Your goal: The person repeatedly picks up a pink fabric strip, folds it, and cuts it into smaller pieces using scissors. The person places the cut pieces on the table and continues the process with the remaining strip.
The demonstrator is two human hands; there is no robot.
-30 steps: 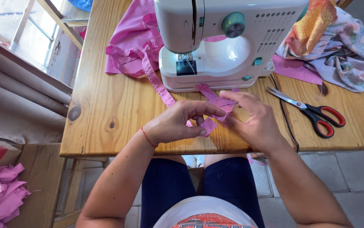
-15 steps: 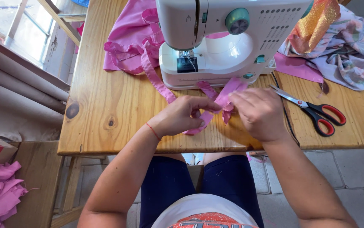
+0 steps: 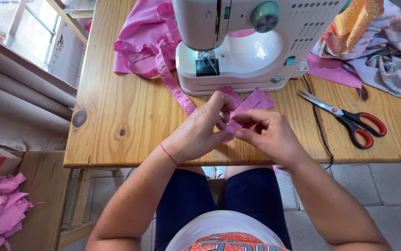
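Both my hands meet over the front of the wooden table (image 3: 117, 116), pinching a narrow pink fabric strip (image 3: 249, 103). My left hand (image 3: 200, 130) grips its near end with fingers curled; a thin red thread bracelet circles that wrist. My right hand (image 3: 270, 135) pinches the same strip from the right, folding it. The strip runs back toward the white sewing machine (image 3: 247, 42), which stands just beyond my hands. A longer pink band (image 3: 172, 86) trails from a ruffled pink garment (image 3: 140, 42) at the machine's left.
Red-handled scissors (image 3: 349, 118) lie to the right of my hands. A black cable (image 3: 319, 125) runs off the table's front edge. Floral and orange fabrics (image 3: 377, 42) are piled at the back right. Pink scraps (image 3: 0, 209) sit in a heap at the lower left.
My hands have drawn closer together on the pink strip and folded it, and the view has shifted slightly toward the table.
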